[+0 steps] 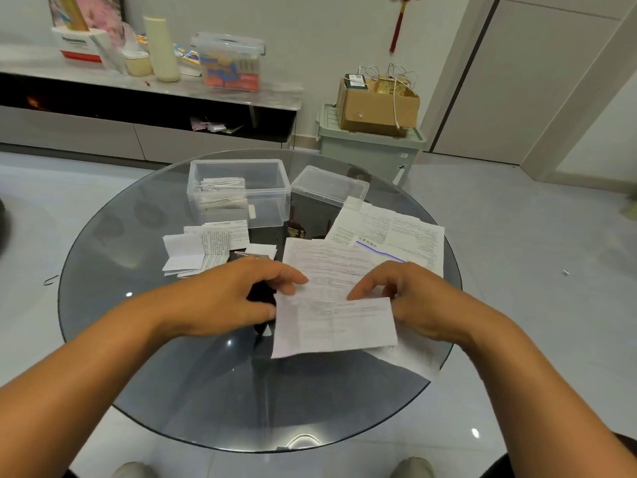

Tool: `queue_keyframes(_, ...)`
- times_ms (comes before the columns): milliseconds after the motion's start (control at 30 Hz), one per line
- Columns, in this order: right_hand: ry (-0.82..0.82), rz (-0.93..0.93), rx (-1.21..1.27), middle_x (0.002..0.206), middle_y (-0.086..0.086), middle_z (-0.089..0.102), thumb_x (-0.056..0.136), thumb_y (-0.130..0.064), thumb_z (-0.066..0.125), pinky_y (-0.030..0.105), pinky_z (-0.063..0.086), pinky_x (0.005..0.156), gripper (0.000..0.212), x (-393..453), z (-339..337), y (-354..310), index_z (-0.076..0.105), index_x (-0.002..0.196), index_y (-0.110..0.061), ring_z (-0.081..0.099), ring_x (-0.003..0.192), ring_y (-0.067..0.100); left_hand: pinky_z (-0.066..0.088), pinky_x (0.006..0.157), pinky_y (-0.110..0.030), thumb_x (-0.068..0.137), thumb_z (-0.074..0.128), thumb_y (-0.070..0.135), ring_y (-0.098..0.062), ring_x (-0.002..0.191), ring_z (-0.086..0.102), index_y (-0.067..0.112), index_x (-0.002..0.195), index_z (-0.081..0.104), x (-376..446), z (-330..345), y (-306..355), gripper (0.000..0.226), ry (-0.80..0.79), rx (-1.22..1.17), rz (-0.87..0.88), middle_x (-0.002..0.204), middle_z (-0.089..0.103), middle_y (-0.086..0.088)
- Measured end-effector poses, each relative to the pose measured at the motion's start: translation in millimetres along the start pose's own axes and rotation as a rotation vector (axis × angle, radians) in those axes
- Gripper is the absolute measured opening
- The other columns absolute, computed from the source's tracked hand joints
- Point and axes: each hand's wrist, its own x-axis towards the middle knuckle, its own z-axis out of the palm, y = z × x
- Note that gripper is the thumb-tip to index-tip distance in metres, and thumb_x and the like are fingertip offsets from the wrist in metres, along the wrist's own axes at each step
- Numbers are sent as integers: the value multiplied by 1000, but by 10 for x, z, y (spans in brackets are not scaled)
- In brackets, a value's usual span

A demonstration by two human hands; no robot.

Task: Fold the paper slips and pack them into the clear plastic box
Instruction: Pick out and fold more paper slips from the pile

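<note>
While both hands pinch the half-folded slip [334, 326] on the bench [193, 391], long axis L-R, left hand [220, 298] fingers clamp its left edge, right hand [410, 298] its right, clear box [269, 205] well beyond, nearer the left.

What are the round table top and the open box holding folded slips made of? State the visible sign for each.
Round dark table top: apparently smoked glass, glossy; it mirrors lights and shows the floor through. Open clear box: seemingly transparent rigid plastic, faintly cloudy; the folded slips show through its walls.

I am looking at a home living room: behind the glass table [144, 357] a low TV cabinet [103, 132] is standing, and a red knot ornament [400, 19] is hanging.
</note>
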Motion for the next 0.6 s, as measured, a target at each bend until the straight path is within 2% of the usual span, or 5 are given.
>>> queue_keyframes(133, 38, 2, 9, 104, -20, 69, 86, -38, 81, 39, 56, 95, 9, 48, 104, -4, 78, 95, -39, 63, 99, 8, 38, 95, -11, 76, 82, 39, 18, 120, 38, 57, 139, 40, -49, -22, 39, 78, -120, 81, -6, 124, 43, 38)
queue_keyframes(233, 112, 78, 171, 98, -19, 74, 78, -60, 80, 32, 57, 89, 34, 38, 189, -47, 75, 105, -40, 69, 90, 4, 44, 99, -24, 61, 88, 59, 4, 118, 44, 53, 134, 42, -37, 19, 56, 87, -94, 103, 35, 123, 49, 28)
queue_keyframes(333, 233, 190, 196, 97, -20, 74, 81, -56, 79, 36, 59, 89, 37, 108, 263, -35, 73, 110, -35, 71, 86, 4, 46, 99, -21, 59, 92, 56, 5, 117, 52, 51, 142, 35, -20, 51, 84, 101, -79, -40, 25, 126, 56, 29)
queue_keyframes(467, 265, 252, -34, 112, -25, 54, 66, -71, 80, 48, 53, 97, 71, 122, 371, -162, 38, 116, -43, 63, 107, 15, 58, 77, -27, 77, 85, 41, -4, 83, 67, 47, 143, 34, 95, 270, 104, 83, 218, -195, -94, 103, 69, 21)
queue_keyframes(600, 271, 261, -126, 130, -15, 55, 57, -80, 75, 52, 53, 95, 92, 111, 425, -210, 29, 127, -42, 60, 114, 21, 54, 90, -41, 82, 80, 45, -4, 76, 63, 50, 144, 27, 141, 415, 129, 82, 431, 7, -140, 86, 64, 17)
